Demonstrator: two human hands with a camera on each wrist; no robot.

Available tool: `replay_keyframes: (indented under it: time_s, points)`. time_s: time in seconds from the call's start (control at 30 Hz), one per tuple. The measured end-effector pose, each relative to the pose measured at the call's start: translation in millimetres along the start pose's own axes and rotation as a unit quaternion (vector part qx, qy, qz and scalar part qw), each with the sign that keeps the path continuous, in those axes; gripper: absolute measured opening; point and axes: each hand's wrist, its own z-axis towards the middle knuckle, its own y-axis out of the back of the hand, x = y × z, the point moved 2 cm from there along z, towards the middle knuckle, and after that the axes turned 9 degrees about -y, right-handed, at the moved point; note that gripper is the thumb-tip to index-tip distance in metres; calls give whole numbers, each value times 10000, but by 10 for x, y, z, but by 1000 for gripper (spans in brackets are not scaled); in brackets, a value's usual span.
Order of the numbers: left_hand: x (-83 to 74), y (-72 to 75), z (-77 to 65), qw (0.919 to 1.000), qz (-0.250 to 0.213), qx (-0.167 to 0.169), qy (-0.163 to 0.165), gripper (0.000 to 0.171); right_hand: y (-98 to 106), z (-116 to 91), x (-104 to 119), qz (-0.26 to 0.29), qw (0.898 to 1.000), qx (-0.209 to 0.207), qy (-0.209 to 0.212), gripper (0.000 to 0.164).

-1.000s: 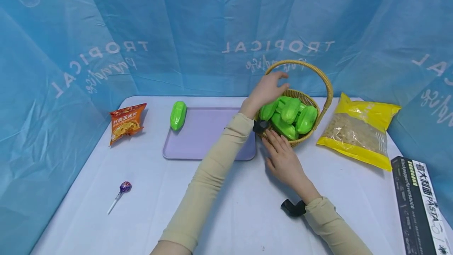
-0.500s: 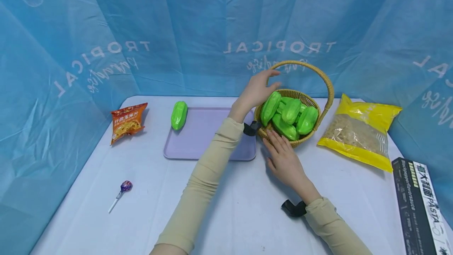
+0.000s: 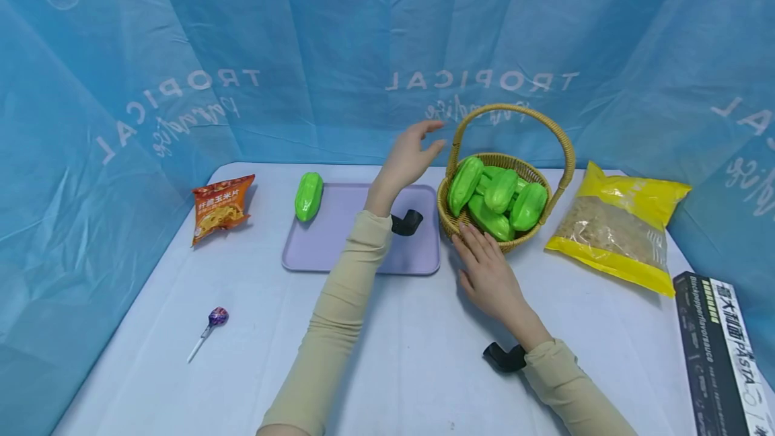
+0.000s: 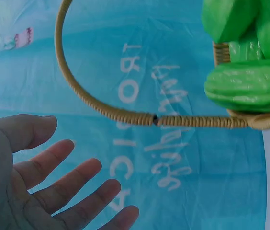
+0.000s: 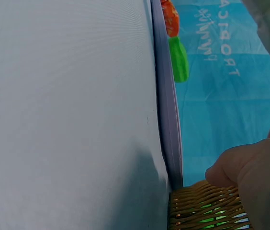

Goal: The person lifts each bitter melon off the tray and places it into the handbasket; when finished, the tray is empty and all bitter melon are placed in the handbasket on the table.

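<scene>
In the head view, a wicker basket (image 3: 445,214) with a tall arched handle holds several glossy green, ridged, cucumber-like pieces (image 3: 501,191). My left hand (image 3: 407,159) hovers over the back right of a lilac tray (image 3: 339,241), left of the basket. Its fingers are spread and hold nothing, which the left wrist view confirms, with the basket handle (image 4: 125,116) apart from them. Another green cucumber-like piece (image 3: 309,196) lies across the tray's back left corner. My right hand (image 3: 489,281) rests its fingers on the basket's front rim; in the right wrist view its thumb (image 5: 226,167) touches the wicker.
An orange snack bag (image 3: 221,207) and a lollipop (image 3: 217,317) lie on the left of the white table (image 3: 424,355). A yellow pasta bag (image 3: 614,227) is right of the basket, with a dark pasta box (image 3: 720,348) at the right edge. A blue curtain (image 3: 339,52) hangs behind.
My left hand has moved left from above the basket to over the tray, uncovering the leftmost green piece in the basket. My right hand stays on the rim.
</scene>
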Motion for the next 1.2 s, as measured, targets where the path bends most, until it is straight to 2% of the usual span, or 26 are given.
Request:
replay_keyframes:
  time_s: [0.3, 0.47, 0.73, 0.97, 1.2]
  points:
    - [303, 148, -191, 9986, -183, -338, 368, 46, -15, -11, 11, 2, 10000, -83, -2, 66]
    - [463, 245, -329, 9966, -103, -553, 599, 46, -23, -18, 2, -26, 9999, -139, 19, 69]
    - [661, 372, -488, 9938, -73, -863, 698, 46, -5, -18, 4, -113, 9997, -227, 37, 72]
    - [862, 492, -624, 9883, 70, -1240, 882, 45, -3, -15, 9, -94, 9997, -225, 70, 72]
    - [1041, 619, -746, 9791, 50, -1758, 1019, 43, -7, -4, 6, -83, 9997, -205, 60, 73]
